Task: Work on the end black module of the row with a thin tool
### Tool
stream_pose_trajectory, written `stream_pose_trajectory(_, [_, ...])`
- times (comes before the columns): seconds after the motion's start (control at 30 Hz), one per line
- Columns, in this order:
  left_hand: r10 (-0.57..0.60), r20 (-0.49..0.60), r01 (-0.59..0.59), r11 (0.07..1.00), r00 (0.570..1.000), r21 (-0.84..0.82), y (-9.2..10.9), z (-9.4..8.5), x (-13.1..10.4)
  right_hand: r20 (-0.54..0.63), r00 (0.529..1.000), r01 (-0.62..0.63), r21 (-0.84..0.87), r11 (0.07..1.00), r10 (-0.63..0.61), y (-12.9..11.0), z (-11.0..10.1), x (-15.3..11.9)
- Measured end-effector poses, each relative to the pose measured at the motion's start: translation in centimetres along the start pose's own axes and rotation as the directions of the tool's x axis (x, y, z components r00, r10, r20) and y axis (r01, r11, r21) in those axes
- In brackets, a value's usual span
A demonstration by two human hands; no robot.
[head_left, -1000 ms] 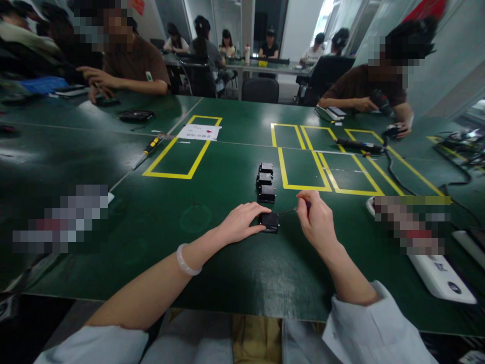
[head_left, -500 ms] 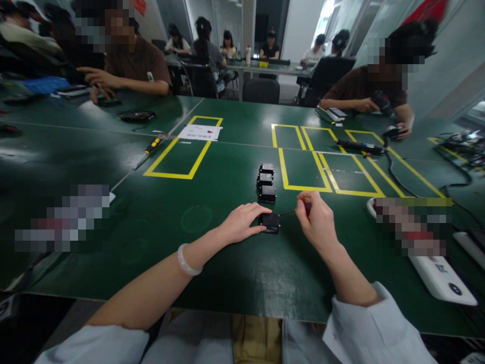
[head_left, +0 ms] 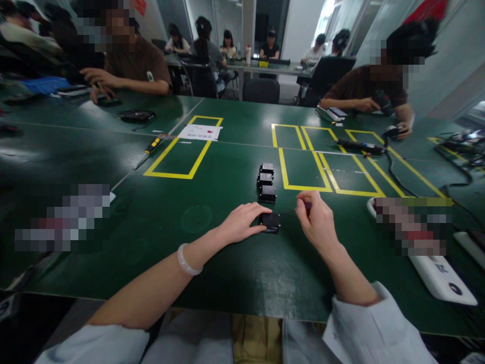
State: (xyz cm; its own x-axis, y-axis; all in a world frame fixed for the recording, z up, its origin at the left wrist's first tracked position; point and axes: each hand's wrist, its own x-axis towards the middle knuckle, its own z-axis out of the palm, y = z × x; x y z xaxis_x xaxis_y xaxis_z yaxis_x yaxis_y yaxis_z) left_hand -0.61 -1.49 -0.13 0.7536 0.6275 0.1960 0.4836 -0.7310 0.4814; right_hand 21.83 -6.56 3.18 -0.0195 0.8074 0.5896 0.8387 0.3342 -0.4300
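On the green table, a small black box-shaped part (head_left: 270, 222) lies flat with metal screw heads or pins at its side. My left hand (head_left: 242, 222) grips its left side between thumb and fingers. Closed around a dark purple handle is my right hand (head_left: 316, 220); it holds a screwdriver (head_left: 289, 212) whose thin shaft points left. The tip meets the upper right corner of the black part, at a screw. Just beyond stand three similar black parts (head_left: 267, 193) in a row, apart from my hands.
Yellow tape outlines mark the table (head_left: 227, 283). A white paper (head_left: 200, 132) and a yellow-black screwdriver (head_left: 153, 145) lie at left. A white power strip (head_left: 435, 273) lies at right, a blurred one at left. Two people work across the table; a black tool (head_left: 359, 146) lies near one.
Almost nothing differs. Both hands, the black part and the screwdriver keep their places, while the hand of the person at far left shifts slightly.
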Motion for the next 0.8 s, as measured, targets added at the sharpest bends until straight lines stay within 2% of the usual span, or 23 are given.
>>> stream_pose_trajectory(0.8, [0.005,0.004,-0.005,1.000,1.000,0.010,0.10,-0.13,0.04,0.023,1.000,-0.008,0.004,1.000,0.008,-0.07,-0.07,-0.07])
